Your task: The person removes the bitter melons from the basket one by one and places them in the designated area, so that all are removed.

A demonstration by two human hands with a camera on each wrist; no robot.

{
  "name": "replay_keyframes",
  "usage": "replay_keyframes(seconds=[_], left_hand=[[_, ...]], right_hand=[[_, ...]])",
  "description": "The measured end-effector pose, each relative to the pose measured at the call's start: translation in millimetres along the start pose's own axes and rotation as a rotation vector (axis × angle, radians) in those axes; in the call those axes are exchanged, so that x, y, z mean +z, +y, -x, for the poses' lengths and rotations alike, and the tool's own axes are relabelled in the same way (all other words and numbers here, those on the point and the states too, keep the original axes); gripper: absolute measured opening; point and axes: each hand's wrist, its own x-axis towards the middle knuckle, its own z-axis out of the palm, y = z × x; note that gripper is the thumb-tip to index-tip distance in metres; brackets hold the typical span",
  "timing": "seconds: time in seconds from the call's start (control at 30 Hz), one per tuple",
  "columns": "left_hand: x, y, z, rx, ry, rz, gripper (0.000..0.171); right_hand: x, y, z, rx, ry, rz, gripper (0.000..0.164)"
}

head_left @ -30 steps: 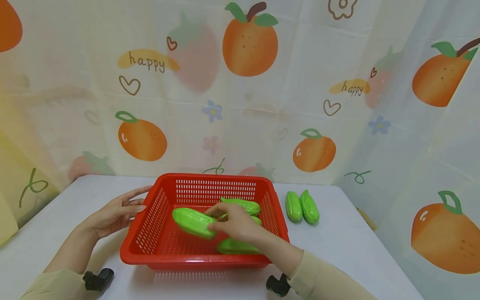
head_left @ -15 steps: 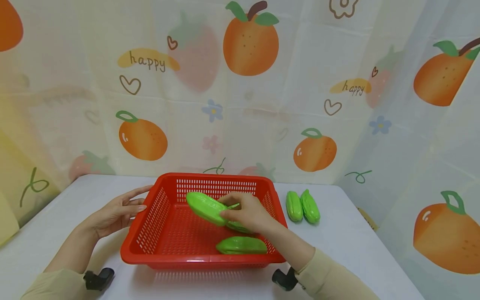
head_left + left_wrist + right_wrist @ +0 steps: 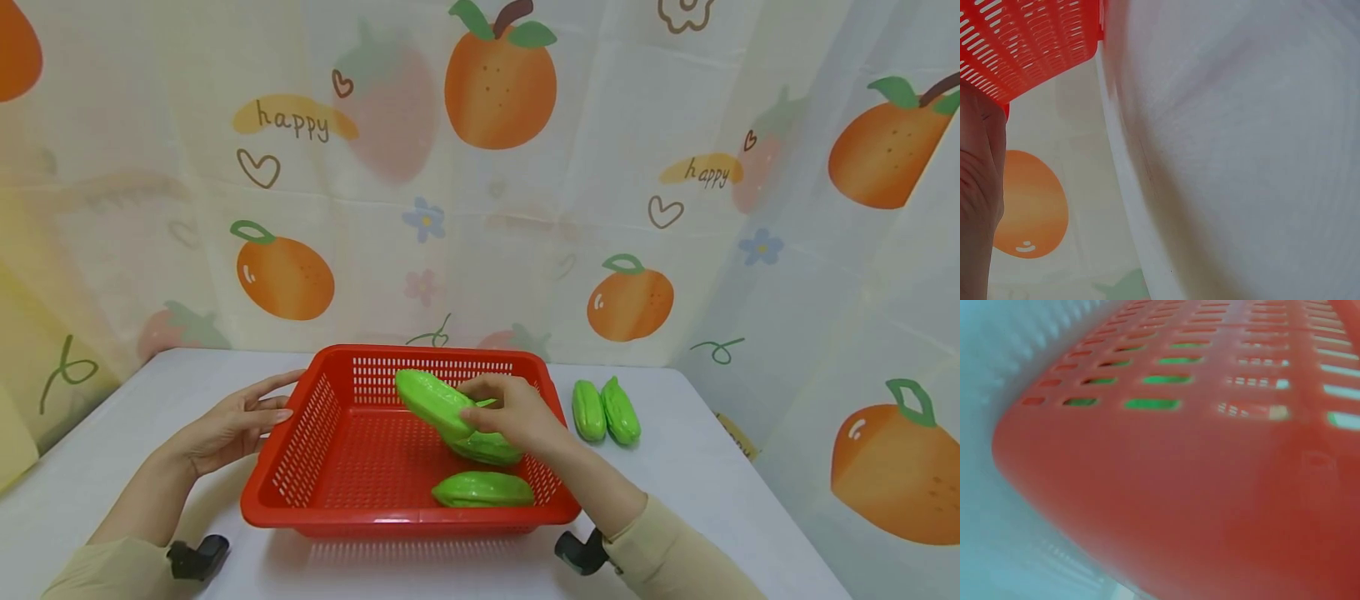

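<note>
In the head view, my right hand [image 3: 517, 410] pinches one end of a glossy green ridged gourd [image 3: 431, 400] between thumb and fingers. The gourd tilts up to the left inside the red plastic basket [image 3: 411, 518]. Beneath that hand lies a second gourd [image 3: 489, 450], with a bit of green behind the fingers partly hidden. Another gourd [image 3: 483, 490] rests along the basket's front side. My left hand [image 3: 232, 423] touches the basket's left rim with thumb and fairly straight fingers. The left wrist view shows part of this hand [image 3: 979, 162] beside the slotted basket wall [image 3: 1035, 44].
Two more green gourds [image 3: 603, 412] lie side by side on the white table [image 3: 645, 492], right of the basket. Behind the table hangs a fruit-print curtain [image 3: 525, 217]. Basket wall [image 3: 1166, 469] fills most of the right wrist view, with green showing through its slots.
My right hand has carried the gourd rightward and toward the back of the basket, tilting it more steeply. The front gourd is now uncovered. My left hand has stayed at the rim.
</note>
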Motion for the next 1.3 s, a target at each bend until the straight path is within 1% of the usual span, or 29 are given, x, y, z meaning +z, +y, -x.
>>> replay_keyframes(seconds=[0.17, 0.33, 0.5, 0.63, 0.73, 0.87, 1.07, 1.3], left_hand=[[0.2, 0.4, 0.2, -0.001, 0.001, 0.001, 0.051], [0.9, 0.6, 0.3, -0.001, 0.004, 0.001, 0.051], [1.5, 0.3, -0.2, 0.006, -0.004, 0.004, 0.05], [1.6, -0.2, -0.6, 0.008, 0.0, -0.005, 0.049], [1.5, -0.4, -0.6, 0.001, 0.016, -0.021, 0.049], [1.0, -0.5, -0.2, -0.003, 0.028, -0.029, 0.05], [0.8, -0.8, 0.6, -0.005, 0.038, -0.031, 0.05], [1.2, -0.6, 0.9, 0.0, 0.037, -0.038, 0.05]], right_hand=[[-5.0, 0.3, 1.0, -0.019, 0.031, -0.017, 0.033], [-9.0, 0.3, 2.9, 0.005, 0.06, -0.045, 0.032], [-12.0, 3.4, 3.1, 0.014, 0.07, -0.035, 0.033], [-16.1, 8.4, 1.4, 0.006, 0.101, -0.024, 0.034], [-21.2, 11.5, 0.9, -0.002, 0.129, -0.014, 0.033], [-30.2, 10.7, 3.8, -0.008, 0.135, -0.019, 0.035], [-41.1, 8.7, 7.9, -0.001, 0.152, -0.03, 0.035], [-51.5, 16.5, 8.3, 0.003, 0.187, -0.059, 0.037]])
